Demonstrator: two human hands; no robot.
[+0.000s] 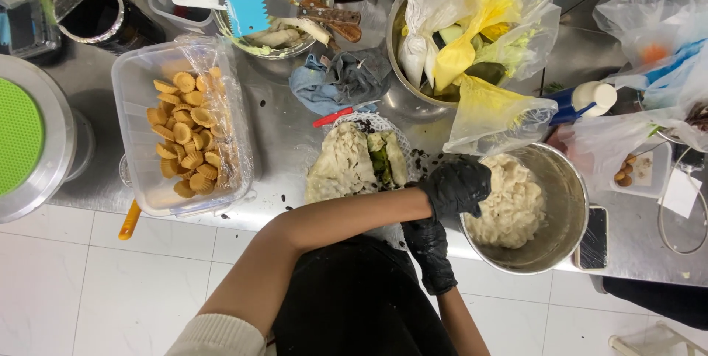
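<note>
At the near edge of the steel worktop [295, 135] we see two hands in black gloves, crossed over each other. Our left hand [456, 186] reaches across to the rim of the round steel bowl [568, 201] and rests, fingers curled, on the pale dough [509, 208] inside; we cannot tell if that grip holds any dough. Our right hand [430, 253] hangs below the worktop edge, fingers loosely bent, holding nothing we can see. Just beside the bowl, toward the middle, lies a flat dough piece [343, 164] with green filling; its long side runs from the near edge toward the far edge. Little open room is left: a clear tub of small yellow shells [184, 127] sits at the left, and plastic bags [487, 113] crowd the far side.
</note>
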